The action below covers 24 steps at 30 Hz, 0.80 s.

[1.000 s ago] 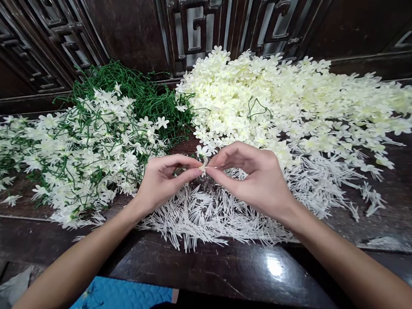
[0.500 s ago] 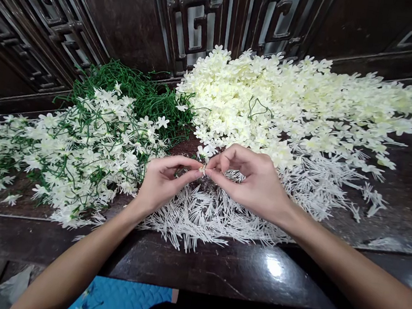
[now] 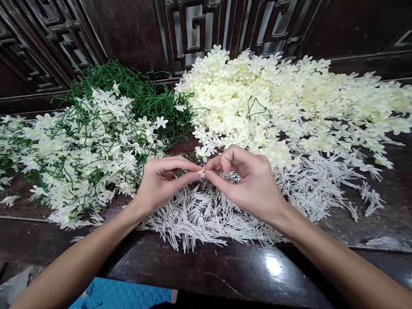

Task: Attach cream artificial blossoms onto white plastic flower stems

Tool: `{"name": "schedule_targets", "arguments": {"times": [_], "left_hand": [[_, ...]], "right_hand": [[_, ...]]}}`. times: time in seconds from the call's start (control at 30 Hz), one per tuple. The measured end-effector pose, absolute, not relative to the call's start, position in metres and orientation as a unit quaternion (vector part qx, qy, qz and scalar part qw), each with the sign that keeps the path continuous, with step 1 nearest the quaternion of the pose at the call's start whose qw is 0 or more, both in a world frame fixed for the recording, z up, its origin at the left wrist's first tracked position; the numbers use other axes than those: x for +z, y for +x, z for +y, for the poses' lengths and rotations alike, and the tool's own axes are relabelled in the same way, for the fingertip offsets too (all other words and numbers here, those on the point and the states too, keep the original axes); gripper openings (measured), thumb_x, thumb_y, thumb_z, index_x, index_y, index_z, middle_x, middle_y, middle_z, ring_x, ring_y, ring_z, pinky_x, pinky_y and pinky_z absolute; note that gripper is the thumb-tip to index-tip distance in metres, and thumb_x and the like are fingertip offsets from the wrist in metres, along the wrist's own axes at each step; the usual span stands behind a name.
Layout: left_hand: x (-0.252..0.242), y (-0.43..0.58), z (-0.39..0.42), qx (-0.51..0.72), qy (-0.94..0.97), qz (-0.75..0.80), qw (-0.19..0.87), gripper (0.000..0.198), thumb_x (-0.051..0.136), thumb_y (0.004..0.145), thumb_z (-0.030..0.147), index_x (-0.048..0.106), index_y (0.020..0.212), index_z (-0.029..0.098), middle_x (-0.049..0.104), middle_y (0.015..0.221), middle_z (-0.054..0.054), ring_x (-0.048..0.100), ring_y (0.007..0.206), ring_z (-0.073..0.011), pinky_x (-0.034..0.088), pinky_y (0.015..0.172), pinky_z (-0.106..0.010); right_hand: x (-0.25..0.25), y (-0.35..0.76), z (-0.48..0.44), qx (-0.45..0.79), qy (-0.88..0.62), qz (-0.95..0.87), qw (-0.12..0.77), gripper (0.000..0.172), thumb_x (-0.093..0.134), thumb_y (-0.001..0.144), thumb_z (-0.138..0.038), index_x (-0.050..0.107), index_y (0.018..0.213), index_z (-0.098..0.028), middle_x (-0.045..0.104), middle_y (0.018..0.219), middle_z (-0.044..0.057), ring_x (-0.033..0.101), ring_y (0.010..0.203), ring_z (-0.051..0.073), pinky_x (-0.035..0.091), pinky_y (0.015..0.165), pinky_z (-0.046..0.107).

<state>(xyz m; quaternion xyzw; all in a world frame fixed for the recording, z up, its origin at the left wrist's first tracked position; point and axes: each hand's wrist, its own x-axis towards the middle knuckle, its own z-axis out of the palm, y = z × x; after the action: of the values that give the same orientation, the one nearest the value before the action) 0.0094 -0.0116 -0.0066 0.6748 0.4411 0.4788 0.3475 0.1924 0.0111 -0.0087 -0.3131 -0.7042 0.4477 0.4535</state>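
My left hand (image 3: 164,177) and my right hand (image 3: 250,183) meet over the middle of the wooden bench. Thumb and forefinger of each pinch a small pale flower piece (image 3: 202,171), mostly covered by the fingertips. Just beyond them sits a loose white flower (image 3: 202,153). Under and in front of the hands spreads a pile of thin white stamen-like pieces (image 3: 197,219). Behind my right hand lies a heap of cream artificial blossoms (image 3: 245,93). To the left are white flowers on green stems (image 3: 92,148).
A tangle of bare green stems (image 3: 138,91) lies at the back, against the dark carved wooden panel (image 3: 115,8). More white stamen-like pieces (image 3: 309,184) lie right of my right hand. A blue quilted mat (image 3: 124,299) shows below the bench's front edge (image 3: 213,263).
The pinched piece has turned slightly between my fingertips. Both hands stay almost in place, still pinching; the piles look the same.
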Motion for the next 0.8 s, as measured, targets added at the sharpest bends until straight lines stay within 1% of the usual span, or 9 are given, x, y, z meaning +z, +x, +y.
{"name": "schedule_targets", "arguments": {"times": [0.1, 0.2, 0.3, 0.4, 0.57, 0.73, 0.8], "left_hand": [[-0.0069, 0.0084, -0.0106, 0.478, 0.682, 0.435, 0.343, 0.017, 0.074, 0.072, 0.011, 0.075, 0.081, 0.026, 0.075, 0.080, -0.001, 0.067, 0.071, -0.0152, 0.058, 0.066, -0.032], [-0.0062, 0.0070, -0.0097, 0.464, 0.683, 0.448, 0.343, 0.015, 0.073, 0.074, 0.014, 0.074, 0.084, 0.025, 0.075, 0.082, -0.001, 0.068, 0.071, -0.0147, 0.057, 0.064, -0.029], [-0.0051, 0.0064, -0.0089, 0.456, 0.676, 0.469, 0.338, 0.012, 0.071, 0.077, 0.016, 0.074, 0.086, 0.023, 0.075, 0.082, -0.002, 0.068, 0.069, -0.0138, 0.056, 0.062, -0.027], [-0.0042, 0.0061, -0.0083, 0.463, 0.666, 0.477, 0.340, 0.010, 0.070, 0.077, 0.016, 0.073, 0.085, 0.022, 0.075, 0.081, -0.002, 0.068, 0.069, -0.0140, 0.056, 0.064, -0.027], [-0.0039, 0.0042, -0.0076, 0.467, 0.660, 0.465, 0.361, 0.011, 0.068, 0.078, 0.016, 0.072, 0.086, 0.023, 0.074, 0.083, -0.002, 0.068, 0.073, -0.0135, 0.057, 0.068, -0.027], [-0.0028, 0.0054, -0.0077, 0.464, 0.658, 0.466, 0.367, 0.011, 0.069, 0.078, 0.017, 0.072, 0.086, 0.023, 0.074, 0.080, -0.002, 0.067, 0.067, -0.0137, 0.057, 0.060, -0.026], [-0.0018, 0.0068, -0.0083, 0.465, 0.658, 0.465, 0.367, 0.010, 0.069, 0.077, 0.017, 0.072, 0.085, 0.024, 0.074, 0.080, -0.001, 0.067, 0.067, -0.0139, 0.057, 0.059, -0.027]], "right_hand": [[-0.0087, 0.1928, 0.0108, 0.446, -0.309, -0.704, 0.457, 0.024, 0.063, 0.074, -0.009, 0.044, 0.064, -0.021, 0.063, 0.072, 0.001, 0.068, 0.080, 0.018, 0.061, 0.074, 0.036], [-0.0057, 0.1936, 0.0119, 0.438, -0.315, -0.701, 0.466, 0.020, 0.064, 0.074, -0.011, 0.048, 0.067, -0.021, 0.064, 0.074, 0.001, 0.067, 0.076, 0.017, 0.061, 0.072, 0.037], [-0.0027, 0.1941, 0.0141, 0.438, -0.307, -0.707, 0.463, 0.012, 0.065, 0.074, -0.012, 0.056, 0.077, -0.020, 0.066, 0.079, 0.002, 0.066, 0.076, 0.016, 0.061, 0.076, 0.039], [-0.0018, 0.1944, 0.0163, 0.429, -0.286, -0.732, 0.445, 0.012, 0.066, 0.075, -0.015, 0.062, 0.086, -0.019, 0.068, 0.085, 0.003, 0.066, 0.079, 0.017, 0.061, 0.077, 0.039], [-0.0043, 0.1952, 0.0183, 0.325, -0.272, -0.794, 0.437, 0.013, 0.060, 0.082, -0.015, 0.070, 0.089, -0.019, 0.073, 0.084, 0.005, 0.068, 0.072, 0.016, 0.061, 0.063, 0.036], [-0.0096, 0.1956, 0.0188, 0.294, -0.263, -0.817, 0.421, 0.020, 0.055, 0.087, -0.016, 0.072, 0.094, -0.023, 0.074, 0.084, 0.003, 0.068, 0.068, 0.015, 0.060, 0.055, 0.033], [-0.0110, 0.1955, 0.0184, 0.277, -0.260, -0.826, 0.416, 0.021, 0.054, 0.087, -0.016, 0.072, 0.096, -0.024, 0.074, 0.082, 0.003, 0.067, 0.065, 0.015, 0.059, 0.051, 0.032]]}}
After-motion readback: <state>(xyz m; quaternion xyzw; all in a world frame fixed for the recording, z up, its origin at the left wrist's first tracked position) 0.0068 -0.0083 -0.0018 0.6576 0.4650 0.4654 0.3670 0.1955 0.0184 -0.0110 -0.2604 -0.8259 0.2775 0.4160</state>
